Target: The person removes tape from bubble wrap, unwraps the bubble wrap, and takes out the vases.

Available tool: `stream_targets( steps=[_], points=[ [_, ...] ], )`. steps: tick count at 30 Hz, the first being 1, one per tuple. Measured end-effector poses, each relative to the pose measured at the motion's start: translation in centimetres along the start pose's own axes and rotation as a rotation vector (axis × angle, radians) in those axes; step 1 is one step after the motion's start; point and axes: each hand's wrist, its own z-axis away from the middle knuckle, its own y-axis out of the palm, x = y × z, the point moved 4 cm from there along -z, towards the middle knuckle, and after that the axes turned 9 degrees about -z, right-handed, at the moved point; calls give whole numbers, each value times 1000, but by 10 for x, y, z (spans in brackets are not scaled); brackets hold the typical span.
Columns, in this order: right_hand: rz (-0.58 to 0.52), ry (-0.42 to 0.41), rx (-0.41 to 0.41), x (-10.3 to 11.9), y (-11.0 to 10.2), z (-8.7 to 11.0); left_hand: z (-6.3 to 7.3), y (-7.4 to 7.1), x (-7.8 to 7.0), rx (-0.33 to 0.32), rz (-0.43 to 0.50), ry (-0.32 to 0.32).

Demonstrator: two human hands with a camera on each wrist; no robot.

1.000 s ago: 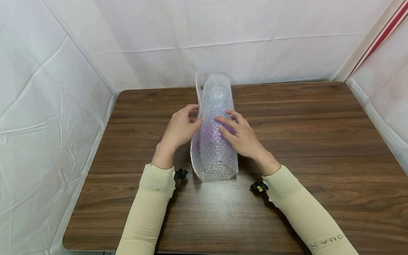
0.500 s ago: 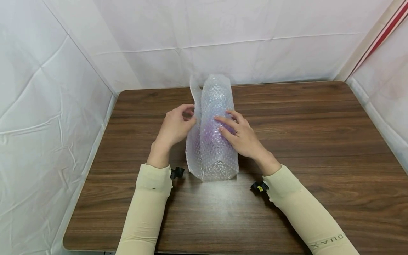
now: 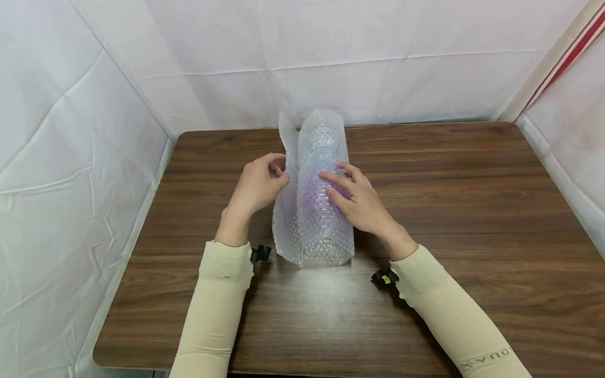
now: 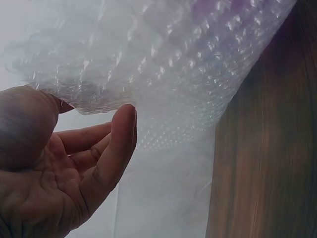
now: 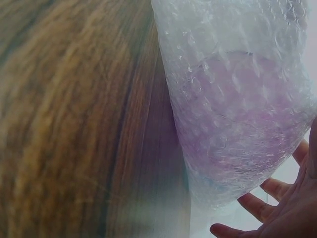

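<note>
A roll of clear bubble wrap lies lengthwise on the table, wrapped around something that shows purple and pale blue through the layers. What is inside cannot be made out. Along its left side a loose flap stands partly away from the roll. My left hand pinches the edge of this flap between thumb and index finger, its other fingers loosely bent, as the left wrist view shows. My right hand rests on the roll's upper right side with fingers spread, pressing lightly over the purple part.
The dark wood-grain table extends on both sides of the roll. White sheeting hangs behind it and to the left and right. The roll's far end reaches the table's back edge.
My left hand has moved a little to the left and drawn the flap outward, so the gap between flap and roll is wider. My right hand stays in place on the roll.
</note>
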Motion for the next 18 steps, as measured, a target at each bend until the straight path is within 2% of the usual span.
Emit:
stream_targets(
  steps=[11,18],
  points=[
    [1,-10,8,0,1,2,6,0,11,48,-34,-26],
    [6,-19,10,0,2,1,7,-2,16,58,-38,-19]
  ],
)
